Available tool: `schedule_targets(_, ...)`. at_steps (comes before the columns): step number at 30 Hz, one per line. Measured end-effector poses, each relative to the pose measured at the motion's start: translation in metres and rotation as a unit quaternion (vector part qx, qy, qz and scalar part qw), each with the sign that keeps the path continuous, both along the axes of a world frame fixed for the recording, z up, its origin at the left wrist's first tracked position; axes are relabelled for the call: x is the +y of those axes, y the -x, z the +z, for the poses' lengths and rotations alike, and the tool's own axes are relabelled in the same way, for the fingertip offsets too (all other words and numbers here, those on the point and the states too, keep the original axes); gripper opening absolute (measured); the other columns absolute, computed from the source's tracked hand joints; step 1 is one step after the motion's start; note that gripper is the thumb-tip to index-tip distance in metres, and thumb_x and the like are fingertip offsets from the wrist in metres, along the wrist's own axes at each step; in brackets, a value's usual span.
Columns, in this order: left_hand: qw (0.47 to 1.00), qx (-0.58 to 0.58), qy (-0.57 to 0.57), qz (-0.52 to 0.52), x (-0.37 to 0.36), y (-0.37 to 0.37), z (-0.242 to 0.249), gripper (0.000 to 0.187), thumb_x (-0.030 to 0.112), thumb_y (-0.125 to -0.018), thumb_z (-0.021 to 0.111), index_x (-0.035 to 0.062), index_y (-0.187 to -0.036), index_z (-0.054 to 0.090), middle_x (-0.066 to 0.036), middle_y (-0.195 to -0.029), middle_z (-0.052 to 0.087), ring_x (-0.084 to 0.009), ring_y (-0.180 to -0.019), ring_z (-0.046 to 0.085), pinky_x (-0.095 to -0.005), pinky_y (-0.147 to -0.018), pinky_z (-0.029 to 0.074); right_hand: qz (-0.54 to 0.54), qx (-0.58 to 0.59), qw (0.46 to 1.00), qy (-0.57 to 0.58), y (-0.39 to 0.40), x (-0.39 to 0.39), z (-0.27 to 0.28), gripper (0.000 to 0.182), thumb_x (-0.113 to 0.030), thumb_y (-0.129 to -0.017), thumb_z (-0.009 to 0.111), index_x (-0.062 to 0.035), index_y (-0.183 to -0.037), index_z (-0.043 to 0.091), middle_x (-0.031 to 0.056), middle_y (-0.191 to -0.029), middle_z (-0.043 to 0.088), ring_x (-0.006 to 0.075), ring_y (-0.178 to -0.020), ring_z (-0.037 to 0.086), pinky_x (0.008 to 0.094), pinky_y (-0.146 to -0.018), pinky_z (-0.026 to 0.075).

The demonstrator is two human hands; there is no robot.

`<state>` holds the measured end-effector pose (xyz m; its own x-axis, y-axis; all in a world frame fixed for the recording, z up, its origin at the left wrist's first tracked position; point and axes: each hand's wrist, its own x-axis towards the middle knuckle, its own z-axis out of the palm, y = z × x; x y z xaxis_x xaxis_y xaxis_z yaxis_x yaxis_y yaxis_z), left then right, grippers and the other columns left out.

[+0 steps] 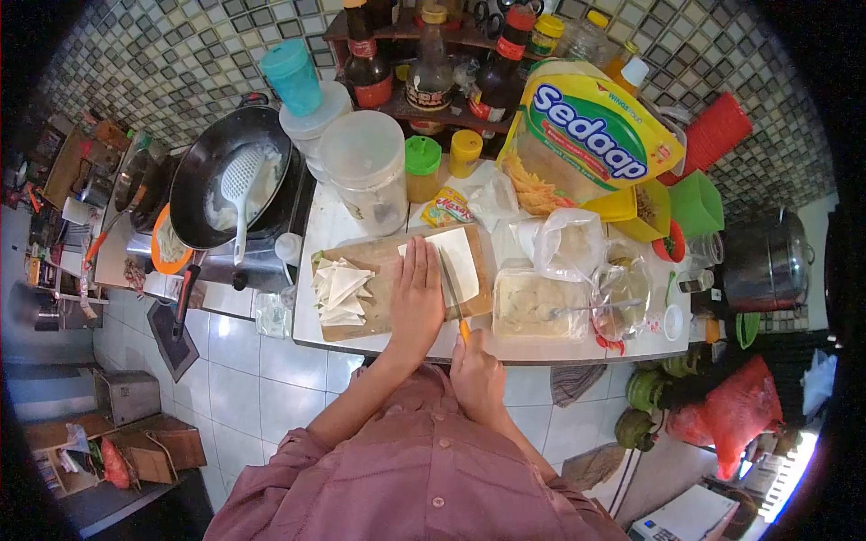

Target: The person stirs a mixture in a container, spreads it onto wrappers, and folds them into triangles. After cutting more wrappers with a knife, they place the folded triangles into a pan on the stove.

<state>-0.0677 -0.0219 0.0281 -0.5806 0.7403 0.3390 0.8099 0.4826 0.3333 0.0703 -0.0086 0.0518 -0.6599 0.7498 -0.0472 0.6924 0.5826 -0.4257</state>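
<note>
My left hand [419, 287] lies flat with its fingers stretched out, pressing on the left part of a thin white wrapper sheet [462, 261]. My right hand [478, 371] is closed round the orange handle of a knife [453, 293]. The blade lies across the sheet, close beside my left fingers. Under both is a wooden cutting board [386, 311]. At the board's left end rests a loose pile of white triangular wrapper pieces [343, 290].
Right of the board stand a tub of pale batter [532, 311] and a plastic bag-lined container [570, 243]. Behind are a large clear jar [363, 171] and a yellow Sedaap pack [591, 135]. A wok [194, 185] with a white slotted spatula [240, 180] sits on the stove at left.
</note>
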Motion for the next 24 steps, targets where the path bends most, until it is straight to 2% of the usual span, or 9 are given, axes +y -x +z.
schedule_targets(10,1.000,0.008,0.004,-0.012,-0.001,0.001,-0.003,0.052,0.004,-0.079,0.045,-0.0062,-0.129,0.035,-0.022,-0.137,0.032,-0.0322,-0.129,0.029,-0.0447,-0.104,0.025,-0.017,0.021,1.000,-0.015,0.006,-0.001,-0.004,0.023,-0.025,-0.089,0.046,-0.0026,-0.085,0.040,0.0165,-0.047,0.054,0.0345,-0.043,0.057,0.0432,-0.039,0.045)
schedule_targets(16,1.000,0.001,0.007,-0.007,0.000,0.000,-0.003,0.051,0.003,-0.080,0.044,-0.0055,-0.129,0.034,-0.021,-0.137,0.031,-0.0319,-0.129,0.029,-0.0454,-0.104,0.025,-0.021,-0.051,0.998,0.017,-0.016,-0.011,0.003,0.023,-0.025,-0.089,0.045,-0.0031,-0.088,0.041,0.0178,-0.049,0.054,0.0354,-0.044,0.057,0.0439,-0.039,0.046)
schedule_targets(19,1.000,-0.004,0.010,-0.003,-0.005,-0.004,-0.004,0.051,0.003,-0.080,0.043,-0.0054,-0.129,0.034,-0.021,-0.137,0.032,-0.0318,-0.129,0.029,-0.0451,-0.104,0.025,-0.026,-0.035,0.999,0.022,-0.012,-0.011,0.006,0.024,-0.027,-0.090,0.044,-0.0033,-0.088,0.041,0.0190,-0.049,0.054,0.0361,-0.045,0.057,0.0451,-0.040,0.046)
schedule_targets(21,1.000,0.013,0.007,-0.004,-0.006,-0.004,-0.005,0.051,0.004,-0.080,0.043,-0.0051,-0.129,0.034,-0.021,-0.137,0.032,-0.0316,-0.129,0.030,-0.0446,-0.104,0.026,-0.031,0.017,0.999,0.031,-0.002,-0.008,0.007,0.025,-0.028,-0.090,0.044,-0.0034,-0.089,0.041,0.0198,-0.050,0.055,0.0366,-0.046,0.058,0.0465,-0.041,0.046)
schedule_targets(24,1.000,0.014,0.010,-0.002,-0.005,-0.003,-0.005,0.051,0.004,-0.081,0.043,-0.0049,-0.130,0.034,-0.021,-0.137,0.033,-0.0317,-0.128,0.030,-0.0441,-0.104,0.026,-0.032,0.015,0.999,0.037,-0.001,-0.009,0.009,0.025,-0.028,-0.090,0.044,-0.0028,-0.089,0.041,0.0200,-0.050,0.055,0.0374,-0.047,0.058,0.0470,-0.042,0.046)
